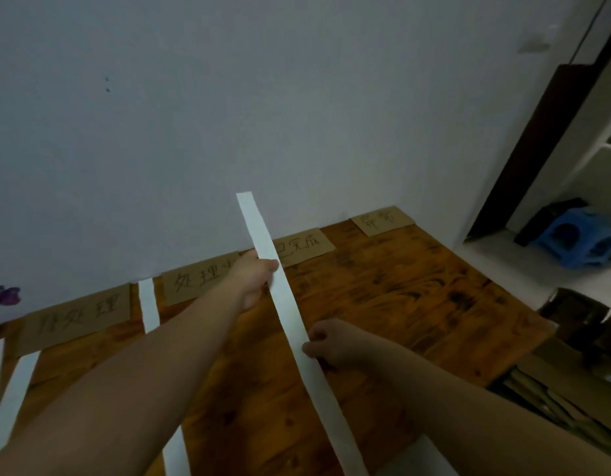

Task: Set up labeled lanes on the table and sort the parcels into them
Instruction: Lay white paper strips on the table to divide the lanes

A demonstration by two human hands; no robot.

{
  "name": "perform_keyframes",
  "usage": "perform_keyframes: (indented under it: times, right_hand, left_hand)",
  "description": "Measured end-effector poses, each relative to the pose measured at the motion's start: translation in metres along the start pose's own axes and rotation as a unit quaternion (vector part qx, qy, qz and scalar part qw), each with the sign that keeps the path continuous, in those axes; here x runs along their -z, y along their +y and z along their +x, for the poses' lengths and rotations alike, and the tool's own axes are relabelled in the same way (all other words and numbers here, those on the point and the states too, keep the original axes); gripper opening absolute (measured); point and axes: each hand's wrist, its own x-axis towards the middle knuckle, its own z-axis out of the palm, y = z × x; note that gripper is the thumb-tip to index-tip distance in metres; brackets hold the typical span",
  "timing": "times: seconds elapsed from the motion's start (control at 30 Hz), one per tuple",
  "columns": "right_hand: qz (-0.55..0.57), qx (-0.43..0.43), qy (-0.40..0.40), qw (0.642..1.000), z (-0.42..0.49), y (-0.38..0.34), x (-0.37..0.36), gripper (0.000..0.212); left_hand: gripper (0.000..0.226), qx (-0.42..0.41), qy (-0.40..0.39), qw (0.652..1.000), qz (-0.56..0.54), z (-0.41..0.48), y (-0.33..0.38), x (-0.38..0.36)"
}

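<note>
A long white paper strip point(286, 304) runs from the near edge of the brown wooden table point(400, 304) toward the pale wall, its far end raised in front of the wall. The left hand point(254, 280) grips it with curled fingers near the handwritten brown cardboard label cards point(305, 247), and the right hand point(326, 343) pinches it closer in (it seems lifted off the wood). A shorter white paper strip point(148, 309) lies flat to the left.

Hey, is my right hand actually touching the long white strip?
Touching. The head view shows the right hand pinching the long white strip at its edge, thumb and fingers curled onto the paper; the left hand grips it farther up.
</note>
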Motion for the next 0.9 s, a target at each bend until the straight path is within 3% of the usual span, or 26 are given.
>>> perform_keyframes:
  times: [0.17,0.33,0.43,0.53,0.63,0.7,0.77,0.9]
  right_hand:
    - [-0.013,-0.026,0.02,0.999,0.05,0.023,0.01,0.03]
    - [-0.036,-0.006,-0.008,0.999,0.099,0.061,0.001,0.005]
    - [-0.036,0.017,-0.033,0.999,0.117,0.08,-0.005,0.021]
    - [-0.043,0.009,-0.047,0.998,0.125,0.092,-0.011,0.005]
    - [-0.18,0.08,-0.013,0.98,0.125,0.107,-0.018,0.042]
    - [-0.312,0.169,-0.002,0.935,0.122,0.118,-0.019,0.053]
    - [-0.377,0.234,-0.035,0.896,0.122,0.123,-0.019,0.05]
    - [-0.397,0.25,-0.036,0.882,0.132,0.123,-0.021,0.051]
  left_hand:
    - [0.056,0.016,0.051,0.99,0.13,0.051,-0.024,-0.005]
    - [0.078,0.005,0.12,0.952,0.28,0.088,-0.078,-0.014]
    - [0.084,0.019,0.042,0.867,0.496,0.097,-0.123,-0.015]
    - [0.082,0.033,-0.042,0.773,0.633,0.103,-0.159,-0.012]
    - [0.083,0.03,-0.05,0.729,0.682,0.106,-0.176,-0.008]
    - [0.084,0.016,-0.038,0.716,0.697,0.11,-0.178,-0.006]
    - [0.083,0.013,-0.028,0.712,0.702,0.116,-0.176,-0.002]
    - [0.08,0.027,-0.007,0.725,0.688,0.13,-0.169,0.002]
